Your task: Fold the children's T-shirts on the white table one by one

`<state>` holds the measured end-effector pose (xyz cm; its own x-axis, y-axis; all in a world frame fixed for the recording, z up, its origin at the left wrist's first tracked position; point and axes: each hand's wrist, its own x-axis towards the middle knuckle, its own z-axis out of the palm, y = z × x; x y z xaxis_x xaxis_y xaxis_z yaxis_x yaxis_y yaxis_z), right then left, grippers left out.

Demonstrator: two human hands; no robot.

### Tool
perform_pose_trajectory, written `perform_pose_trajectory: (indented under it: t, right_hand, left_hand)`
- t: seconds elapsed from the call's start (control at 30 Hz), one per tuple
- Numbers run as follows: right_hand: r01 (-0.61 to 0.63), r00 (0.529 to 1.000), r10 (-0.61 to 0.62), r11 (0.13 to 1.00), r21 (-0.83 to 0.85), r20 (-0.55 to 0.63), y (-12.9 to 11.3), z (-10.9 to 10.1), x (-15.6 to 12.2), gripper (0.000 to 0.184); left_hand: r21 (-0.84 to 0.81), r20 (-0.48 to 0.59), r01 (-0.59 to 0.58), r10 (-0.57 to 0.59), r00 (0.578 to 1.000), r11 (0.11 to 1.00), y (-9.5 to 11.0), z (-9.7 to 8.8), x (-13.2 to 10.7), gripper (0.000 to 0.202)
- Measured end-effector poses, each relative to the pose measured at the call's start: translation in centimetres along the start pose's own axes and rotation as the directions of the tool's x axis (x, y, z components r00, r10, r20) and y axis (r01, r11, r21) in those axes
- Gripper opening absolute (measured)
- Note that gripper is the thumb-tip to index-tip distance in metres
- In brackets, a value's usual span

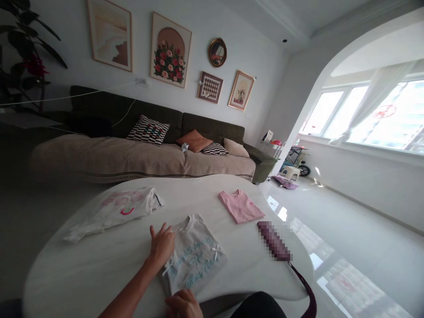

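A light grey T-shirt (198, 251) with blue lettering and small white bows lies folded on the white table (132, 269), right in front of me. My left hand (162, 243) rests along its left edge near the collar, fingers spread. At the shirt's bottom left corner my right hand (183, 304) has its fingers curled at the hem, partly cut off by the lower frame edge. Farther right lies a folded pink T-shirt (241, 205). To the left is a white garment (115, 210) with a pink print, spread loosely.
A blurred-out dark purple item (274, 240) with a strap (303, 282) lies at the table's right edge. Beyond the table stands a green sofa (212, 123) with a beige cover and several cushions. A white stool (291, 172) is at the back right.
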<state>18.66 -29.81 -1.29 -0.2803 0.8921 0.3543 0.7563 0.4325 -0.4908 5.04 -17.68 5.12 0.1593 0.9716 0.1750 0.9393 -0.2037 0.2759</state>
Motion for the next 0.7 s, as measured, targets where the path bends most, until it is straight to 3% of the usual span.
perform_pose_trajectory:
  t: [0.07,0.13,0.27,0.33,0.43,0.6,0.7]
  right_hand:
    - [0.049,0.999,-0.047,0.996,0.075,-0.024,-0.7,-1.8,2.0,0.031]
    - [-0.024,0.999,0.025,1.0,0.011,-0.045,0.1,-4.3,4.7,0.039]
    - [-0.099,0.976,0.125,0.984,-0.146,0.177,4.3,-6.7,8.9,0.051]
    - [-0.154,0.946,0.199,0.971,-0.185,0.254,6.4,-6.4,9.9,0.055]
    - [-0.294,0.92,0.336,0.932,-0.211,0.2,8.4,-5.5,10.3,0.055]
    - [-0.38,0.906,0.411,0.893,-0.24,0.096,8.4,-4.2,8.8,0.055]
    - [-0.388,0.915,0.403,0.883,-0.264,0.004,8.3,-2.9,6.5,0.051]
  left_hand:
    - [0.003,-0.014,-0.02,0.02,1.0,1.0,1.0,0.7,-0.7,0.038]
    - [-0.016,0.005,-0.062,0.062,0.998,0.998,1.9,1.8,-2.0,0.044]
    - [-0.072,0.024,-0.077,0.079,0.997,0.994,1.7,3.7,-4.1,0.054]
    - [-0.094,-0.008,-0.074,0.074,0.997,0.993,1.1,4.1,-4.5,0.055]
    - [-0.088,-0.056,-0.027,0.022,0.998,0.996,0.6,4.2,-4.5,0.061]
    - [-0.065,-0.14,0.191,-0.198,0.97,0.979,-1.1,5.2,-5.4,0.071]
    - [-0.162,-0.179,0.175,-0.204,0.963,0.971,-4.3,6.4,-7.3,0.072]
